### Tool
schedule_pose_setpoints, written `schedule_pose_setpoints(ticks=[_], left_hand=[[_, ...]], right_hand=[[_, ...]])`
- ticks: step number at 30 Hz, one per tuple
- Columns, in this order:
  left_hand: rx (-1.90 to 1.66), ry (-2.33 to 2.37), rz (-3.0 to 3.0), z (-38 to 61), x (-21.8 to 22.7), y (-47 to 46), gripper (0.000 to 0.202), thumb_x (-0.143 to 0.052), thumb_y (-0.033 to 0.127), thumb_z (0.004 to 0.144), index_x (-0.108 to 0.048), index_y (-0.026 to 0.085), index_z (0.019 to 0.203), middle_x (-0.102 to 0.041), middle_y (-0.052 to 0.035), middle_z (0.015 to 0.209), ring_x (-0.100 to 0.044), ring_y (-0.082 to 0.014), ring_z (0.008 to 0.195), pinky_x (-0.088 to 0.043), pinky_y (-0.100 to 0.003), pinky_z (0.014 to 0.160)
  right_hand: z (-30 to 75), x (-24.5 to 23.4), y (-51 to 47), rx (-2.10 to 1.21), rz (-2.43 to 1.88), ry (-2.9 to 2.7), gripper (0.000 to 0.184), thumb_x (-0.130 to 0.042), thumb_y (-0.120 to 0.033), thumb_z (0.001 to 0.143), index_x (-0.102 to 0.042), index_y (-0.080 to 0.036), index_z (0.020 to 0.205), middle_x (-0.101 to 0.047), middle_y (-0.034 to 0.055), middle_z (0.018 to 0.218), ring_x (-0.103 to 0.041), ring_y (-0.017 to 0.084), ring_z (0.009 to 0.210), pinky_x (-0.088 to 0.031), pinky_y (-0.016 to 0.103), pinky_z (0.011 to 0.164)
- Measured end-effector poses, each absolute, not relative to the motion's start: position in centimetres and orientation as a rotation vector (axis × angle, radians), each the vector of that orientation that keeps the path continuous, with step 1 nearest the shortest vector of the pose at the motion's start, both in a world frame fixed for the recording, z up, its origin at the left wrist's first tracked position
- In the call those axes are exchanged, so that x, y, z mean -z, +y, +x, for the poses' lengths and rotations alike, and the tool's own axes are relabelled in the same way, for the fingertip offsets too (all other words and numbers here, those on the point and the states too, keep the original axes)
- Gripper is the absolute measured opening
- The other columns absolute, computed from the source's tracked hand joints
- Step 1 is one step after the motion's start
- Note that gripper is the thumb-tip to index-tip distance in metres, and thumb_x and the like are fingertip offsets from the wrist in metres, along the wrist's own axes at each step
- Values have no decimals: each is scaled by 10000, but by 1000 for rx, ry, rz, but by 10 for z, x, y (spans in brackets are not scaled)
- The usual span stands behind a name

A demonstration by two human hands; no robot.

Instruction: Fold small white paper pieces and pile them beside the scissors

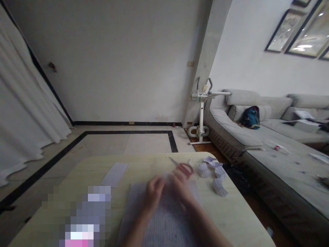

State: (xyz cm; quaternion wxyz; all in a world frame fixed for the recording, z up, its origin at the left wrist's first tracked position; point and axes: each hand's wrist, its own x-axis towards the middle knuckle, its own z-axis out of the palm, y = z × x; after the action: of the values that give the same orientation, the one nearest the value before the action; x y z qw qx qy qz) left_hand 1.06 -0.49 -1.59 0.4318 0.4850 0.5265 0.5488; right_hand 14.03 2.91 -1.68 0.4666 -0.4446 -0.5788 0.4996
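Note:
Both of my hands are over a large printed sheet of paper [164, 223] lying on the table. My left hand [153, 190] is closed, its fingertips pinched at a small pale piece of paper [167, 175], which is blurred. Just right of it, my right hand [180, 185] is smeared by motion, so its grip is unclear. Beyond the right hand lie scissors [185, 168] with red handles, their blades pointing to the far left. Several curled paper scraps [219, 187] are spread to the right of the scissors.
The pale table [244, 219] has rounded far corners. A white paper rectangle [115, 173] lies at its left, near a pixelated patch. A grey sofa [236, 135] with a blue backpack [250, 117] stands at the right. White exercise equipment [202, 118] stands behind the table.

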Motion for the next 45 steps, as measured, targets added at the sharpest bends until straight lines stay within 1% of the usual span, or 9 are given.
schedule_pose_setpoints(ticks=[8, 13, 15, 20, 30, 32, 36, 40, 45], left_hand=[[-1277, 1298, 1280, 8, 11, -9, 357, -525, 450, 792, -504, 167, 575, -444, 43, 507, -419, -106, 482, -320, -203, 474], [-1302, 1272, 1258, 8, 9, -11, 281, -546, 402, 785, -567, 152, 657, -536, 11, 610, -494, -133, 589, -374, -209, 543], [-1327, 1273, 1303, 8, 9, -10, 261, -548, 376, 790, -562, 151, 659, -536, 8, 628, -502, -141, 631, -384, -211, 574], [-1329, 1290, 1320, 8, 9, -9, 260, -526, 363, 814, -546, 159, 655, -488, 28, 603, -476, -129, 609, -381, -204, 571], [-1293, 1330, 1292, 8, 0, -10, 287, -538, 395, 799, -624, 145, 686, -599, -5, 652, -557, -159, 657, -437, -223, 601], [-1298, 1322, 1325, 7, 1, -11, 274, -530, 388, 811, -646, 142, 770, -627, -22, 701, -582, -167, 679, -455, -228, 603], [-1358, 1328, 1540, 4, 7, -12, 353, -551, 327, 817, -581, 160, 1127, -661, -64, 906, -611, -166, 744, -488, -247, 665], [-1337, 1356, 1796, 2, 13, -9, 319, -537, 283, 837, -585, 176, 1134, -647, -74, 940, -604, -159, 776, -496, -259, 719], [-1346, 1287, 1892, 3, 16, -8, 399, -511, 262, 859, -496, 194, 1253, -605, -105, 1082, -601, -185, 918, -513, -281, 756]], right_hand=[[144, 6, 24, -1217, -1145, -1447, 234, -494, -323, 772, -428, -197, 585, -413, -20, 601, -394, 131, 586, -311, 249, 530], [143, 3, 19, -1209, -1091, -1528, 268, -475, -322, 773, -406, -202, 544, -405, -16, 593, -390, 140, 609, -311, 244, 532], [142, 3, 17, -1237, -1086, -1540, 276, -476, -326, 773, -404, -203, 537, -394, -18, 588, -389, 141, 610, -311, 241, 532], [142, 0, 17, -1274, -1077, -1539, 279, -490, -341, 782, -420, -203, 550, -393, -21, 584, -397, 144, 609, -325, 244, 541], [145, -4, 16, -1202, -1079, -1574, 291, -499, -355, 809, -440, -189, 577, -419, -19, 601, -405, 132, 595, -333, 238, 528], [145, -3, 17, -1194, -1085, -1562, 304, -502, -372, 813, -441, -188, 578, -426, -18, 595, -408, 130, 586, -333, 238, 521], [145, 1, 20, -1179, -1127, -1487, 307, -504, -411, 812, -461, -190, 604, -443, -21, 588, -419, 128, 571, -339, 238, 511], [144, 2, 21, -1140, -1149, -1460, 304, -510, -401, 806, -457, -189, 595, -436, -26, 580, -420, 123, 563, -336, 235, 509], [144, 1, 20, -1123, -1109, -1475, 293, -508, -395, 821, -484, -181, 622, -466, -18, 603, -447, 128, 585, -362, 241, 534]])
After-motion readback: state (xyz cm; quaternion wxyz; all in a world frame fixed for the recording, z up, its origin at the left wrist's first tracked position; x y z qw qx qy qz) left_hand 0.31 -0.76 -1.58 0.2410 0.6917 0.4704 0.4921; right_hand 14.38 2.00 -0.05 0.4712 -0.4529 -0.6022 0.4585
